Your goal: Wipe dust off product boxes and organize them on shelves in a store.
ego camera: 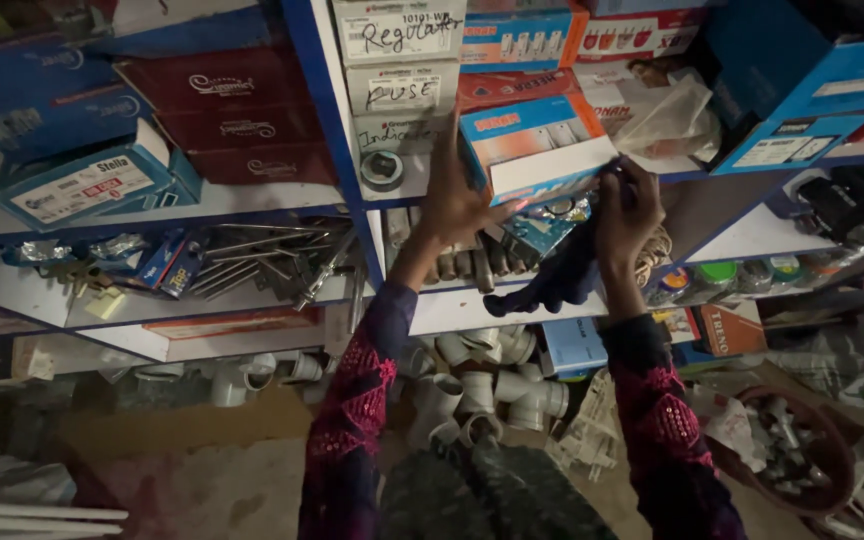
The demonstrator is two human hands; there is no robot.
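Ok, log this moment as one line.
left hand: steadies blue-and-orange box | right hand: grips dark cloth at box edge | place: blue-framed shelf

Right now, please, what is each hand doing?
Left hand: pressed flat against the side of the blue box, fingers open.
Right hand: closed on a dark cloth, at the box's corner.

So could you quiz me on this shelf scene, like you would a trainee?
1. True or false: the left hand touches the blue and orange box.
2. What does the right hand grip?
A. a white pipe elbow
B. a dark blue cloth
C. a metal rod
3. What lies heaped on the floor under the shelves?

Key
1. True
2. B
3. White pipe fittings
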